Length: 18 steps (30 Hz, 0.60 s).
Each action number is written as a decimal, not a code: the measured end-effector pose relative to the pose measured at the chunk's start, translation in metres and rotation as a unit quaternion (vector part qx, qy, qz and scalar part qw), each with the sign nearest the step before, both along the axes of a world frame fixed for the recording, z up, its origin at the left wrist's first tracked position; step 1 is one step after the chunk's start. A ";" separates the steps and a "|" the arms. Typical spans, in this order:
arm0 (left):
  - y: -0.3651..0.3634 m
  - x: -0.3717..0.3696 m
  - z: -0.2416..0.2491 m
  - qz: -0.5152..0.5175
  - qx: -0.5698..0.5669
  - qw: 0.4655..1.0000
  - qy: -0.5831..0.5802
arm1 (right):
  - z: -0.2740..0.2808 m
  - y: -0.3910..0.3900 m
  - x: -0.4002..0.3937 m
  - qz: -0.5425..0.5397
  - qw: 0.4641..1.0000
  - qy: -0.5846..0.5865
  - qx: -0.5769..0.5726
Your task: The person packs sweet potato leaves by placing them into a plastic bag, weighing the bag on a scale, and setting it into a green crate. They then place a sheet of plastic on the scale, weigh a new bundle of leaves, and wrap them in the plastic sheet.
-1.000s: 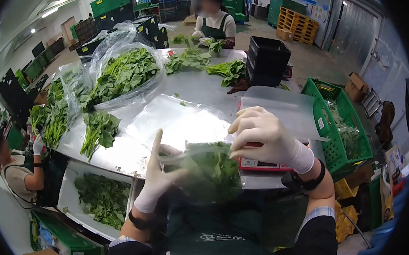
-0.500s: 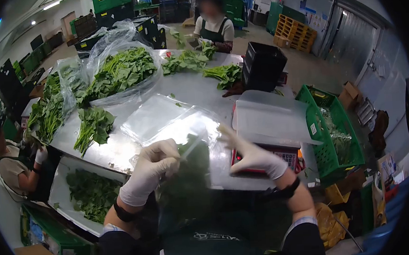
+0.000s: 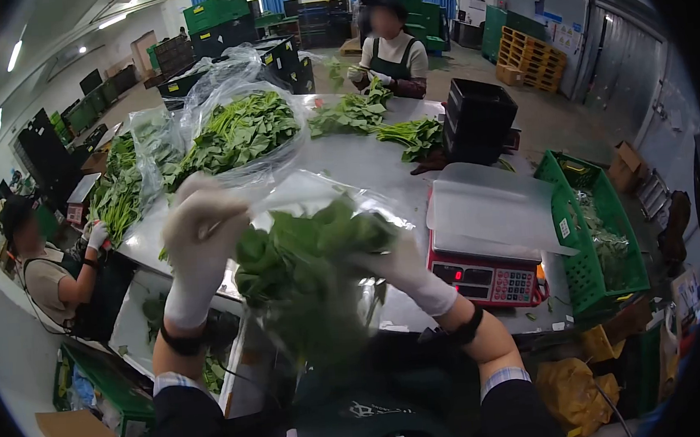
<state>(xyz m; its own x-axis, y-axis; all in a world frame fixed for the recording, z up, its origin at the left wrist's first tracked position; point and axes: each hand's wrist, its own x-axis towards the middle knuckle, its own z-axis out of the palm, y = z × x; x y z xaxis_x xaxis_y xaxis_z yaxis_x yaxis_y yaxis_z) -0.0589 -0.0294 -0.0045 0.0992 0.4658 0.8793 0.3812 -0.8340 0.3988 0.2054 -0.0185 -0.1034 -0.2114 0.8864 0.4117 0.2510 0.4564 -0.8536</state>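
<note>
A bunch of leafy greens (image 3: 307,242) stands leaves-up in front of my chest, its lower part inside a clear plastic bag (image 3: 309,323). My left hand (image 3: 201,241), in a white glove, is raised at the left of the bunch with fingers pinched on the bag's edge, though blur softens the grip. On the other side, my gloved right hand (image 3: 415,275) touches the greens. Its fingertips are smeared and partly lost against the leaves. Flat clear bags (image 3: 303,185) lie on the metal table (image 3: 354,157) behind the bunch.
A red scale (image 3: 484,282) with a plastic sheet on its pan stands right, beside a green crate (image 3: 606,282) of bagged greens. Large open bags of greens (image 3: 242,133) lie back left. Co-workers handle greens at the far side (image 3: 391,53) and left (image 3: 62,275). A black crate (image 3: 477,120) stands behind.
My left hand has moved up and left. The greens have risen into clear view between my hands. My right hand, spread and apart before, is now against the bunch. The view has shifted.
</note>
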 end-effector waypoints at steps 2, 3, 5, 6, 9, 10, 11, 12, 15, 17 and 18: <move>-0.028 -0.010 -0.010 0.101 0.152 0.983 0.037 | 0.009 -0.003 0.014 -0.011 0.961 0.063 0.269; -0.046 -0.018 -0.027 0.136 0.127 0.979 0.079 | 0.014 -0.007 0.019 -0.008 0.945 0.034 0.325; -0.061 -0.013 -0.056 0.101 0.106 0.971 0.187 | 0.003 -0.016 0.029 -0.001 0.924 -0.045 0.379; -0.058 -0.003 -0.079 0.067 0.054 0.976 0.201 | -0.024 -0.012 0.034 0.007 0.933 -0.072 0.353; -0.062 0.014 -0.172 0.023 -0.051 0.947 0.317 | -0.091 -0.021 0.055 0.012 0.939 -0.249 0.239; -0.068 0.013 -0.203 0.037 -0.090 0.913 0.396 | -0.105 -0.026 0.064 0.033 0.930 -0.299 0.209; -0.077 0.012 -0.221 0.026 -0.113 0.912 0.393 | -0.114 -0.030 0.074 0.055 0.925 -0.322 0.197; -0.086 0.012 -0.229 0.015 -0.139 0.910 0.390 | -0.114 -0.037 0.079 0.081 0.918 -0.343 0.181; -0.104 0.000 -0.242 0.053 -0.181 0.960 0.206 | -0.100 -0.058 0.091 0.029 0.941 -0.310 0.134; -0.108 -0.002 -0.248 0.070 -0.326 0.942 0.041 | -0.093 -0.065 0.094 -0.025 0.941 -0.303 0.151; -0.110 -0.002 -0.252 0.090 -0.412 0.906 -0.026 | -0.092 -0.069 0.094 -0.055 0.942 -0.295 0.149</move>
<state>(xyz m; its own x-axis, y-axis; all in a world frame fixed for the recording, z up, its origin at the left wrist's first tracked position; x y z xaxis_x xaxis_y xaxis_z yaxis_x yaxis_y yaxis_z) -0.0614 -0.1394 -0.2560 -0.0760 0.9712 0.2259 0.4445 -0.1698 0.8795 0.2991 -0.0873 -0.1955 -0.3959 0.7795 0.4854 0.7011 0.5979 -0.3884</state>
